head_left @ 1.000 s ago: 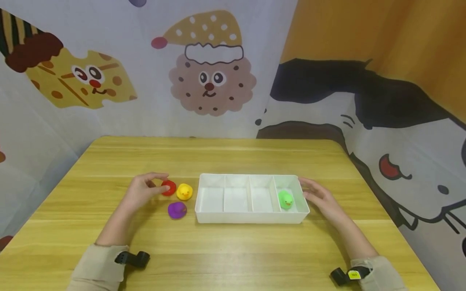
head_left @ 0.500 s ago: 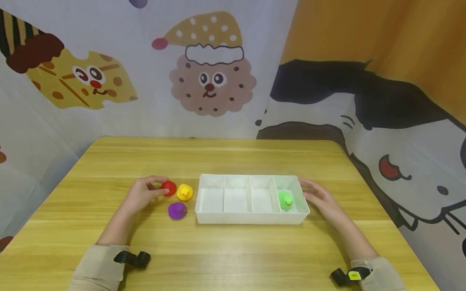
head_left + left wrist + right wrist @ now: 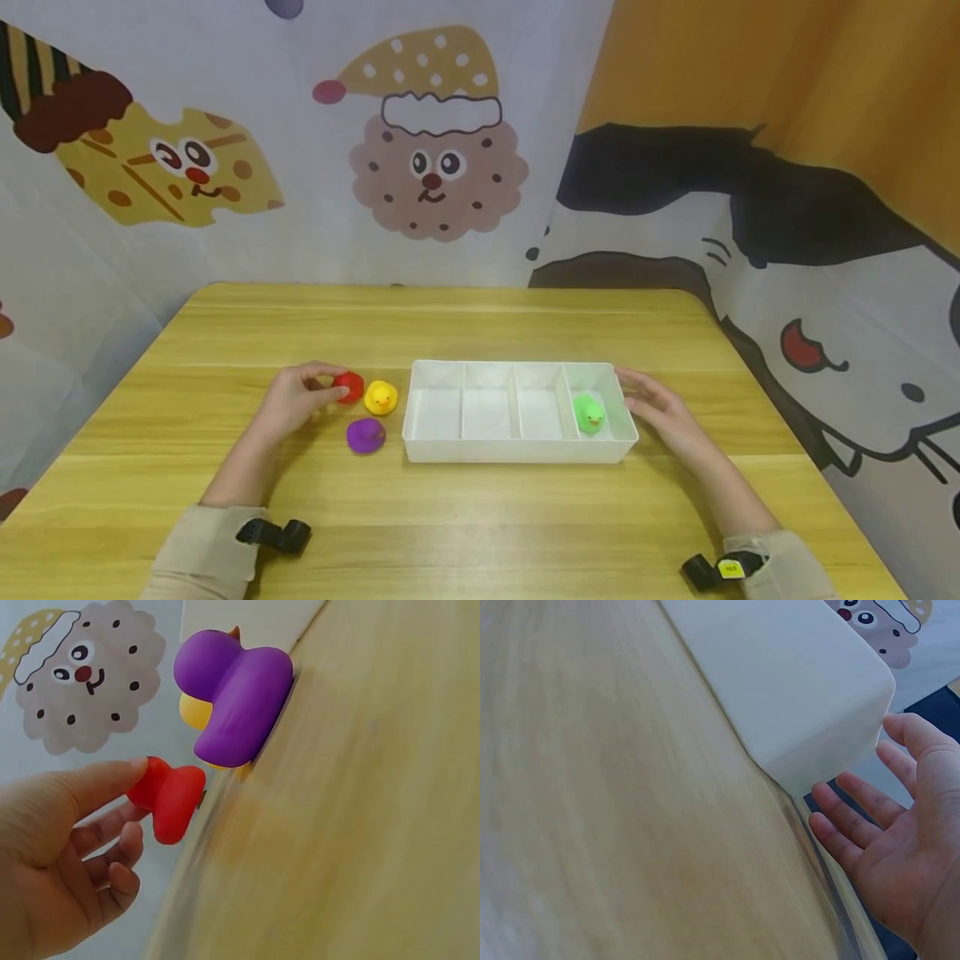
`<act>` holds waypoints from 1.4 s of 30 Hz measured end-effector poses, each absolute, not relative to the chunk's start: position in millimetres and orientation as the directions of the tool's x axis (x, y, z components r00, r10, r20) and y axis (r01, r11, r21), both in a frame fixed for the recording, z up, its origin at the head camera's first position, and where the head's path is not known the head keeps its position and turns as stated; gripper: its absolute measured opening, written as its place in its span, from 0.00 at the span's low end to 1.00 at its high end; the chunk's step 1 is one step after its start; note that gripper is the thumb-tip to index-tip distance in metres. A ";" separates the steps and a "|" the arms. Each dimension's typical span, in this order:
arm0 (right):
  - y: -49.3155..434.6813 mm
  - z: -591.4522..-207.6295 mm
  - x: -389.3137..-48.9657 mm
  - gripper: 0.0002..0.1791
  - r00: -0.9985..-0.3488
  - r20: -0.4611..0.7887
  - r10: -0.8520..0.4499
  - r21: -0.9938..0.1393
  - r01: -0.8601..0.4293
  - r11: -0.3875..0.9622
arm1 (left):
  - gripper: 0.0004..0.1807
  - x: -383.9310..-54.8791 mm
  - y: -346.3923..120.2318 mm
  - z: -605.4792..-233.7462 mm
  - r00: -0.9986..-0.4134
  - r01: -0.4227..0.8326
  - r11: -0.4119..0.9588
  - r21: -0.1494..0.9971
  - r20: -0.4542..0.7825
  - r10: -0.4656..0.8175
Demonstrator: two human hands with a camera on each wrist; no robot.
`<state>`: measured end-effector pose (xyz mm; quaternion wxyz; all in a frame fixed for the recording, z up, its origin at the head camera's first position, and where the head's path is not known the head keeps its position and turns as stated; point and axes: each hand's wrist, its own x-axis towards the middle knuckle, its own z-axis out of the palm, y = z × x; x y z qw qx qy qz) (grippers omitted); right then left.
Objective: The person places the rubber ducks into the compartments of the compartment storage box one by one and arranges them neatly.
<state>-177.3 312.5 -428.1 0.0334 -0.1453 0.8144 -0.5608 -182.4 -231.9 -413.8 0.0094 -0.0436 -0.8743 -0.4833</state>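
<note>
My left hand [image 3: 292, 398] pinches a small red rubber duck [image 3: 174, 801] by its head, between thumb and forefinger, while the other fingers curl loosely below. Close to its right sits a yellow rubber duck [image 3: 381, 397]. Nearer me lies a purple rubber duck [image 3: 365, 436], which hides most of the yellow one in the left wrist view. A white box [image 3: 480, 451] with several compartments stands in mid-table, a green rubber duck [image 3: 589, 414] in its rightmost compartment. My right hand [image 3: 900, 825] rests its extended fingertips at the box's right end.
The box's dividers [image 3: 516, 402] stand upright across it. Behind the wooden table [image 3: 480, 533] hangs a cloth [image 3: 300, 250] printed with cartoon figures. Each sleeve carries a black wrist camera [image 3: 279, 536].
My left forefinger has come down a little and the red duck has turned slightly in its grip. My right hand, the box and the other ducks hold still.
</note>
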 end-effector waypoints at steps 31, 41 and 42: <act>317.0 -428.0 -176.8 0.27 -0.959 0.100 -0.266 -0.917 -0.193 0.349 | 0.15 -161.2 -178.5 -352.3 -0.945 0.327 0.484 0.812 0.284 0.161; 312.9 -427.2 -177.4 0.27 -0.957 0.103 -0.271 -0.925 -0.192 0.327 | 0.16 -154.6 -144.6 -337.5 -0.920 0.380 0.372 0.847 0.306 0.245; 312.6 -427.2 -177.1 0.27 -0.958 0.102 -0.270 -0.925 -0.191 0.328 | 0.16 -154.4 -140.6 -336.6 -0.916 0.387 0.360 0.849 0.310 0.255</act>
